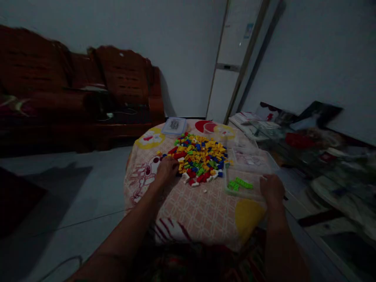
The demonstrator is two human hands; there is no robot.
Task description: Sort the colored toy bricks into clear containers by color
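Observation:
A mixed pile of toy building bricks (202, 152) in yellow, red, blue, green and white lies on a round table. At its left edge is my left hand (168, 170), fingers curled down against the bricks; what they hold, if anything, is hidden. My right hand (272, 190) grips the right side of a clear plastic box (229, 191) standing right of the pile. Inside that box, at the left, lie several bright green bricks (241, 183). One small white piece (205, 191) sits apart on the cloth in front of the pile.
More clear plastic containers (268, 162) stand behind the box. A flat bluish lidded case (174, 126) lies at the table's back left. A patterned cloth (199, 217) covers the table. A cluttered glass-topped table (293, 156) stands close on the right, a wooden sofa (126, 86) behind left.

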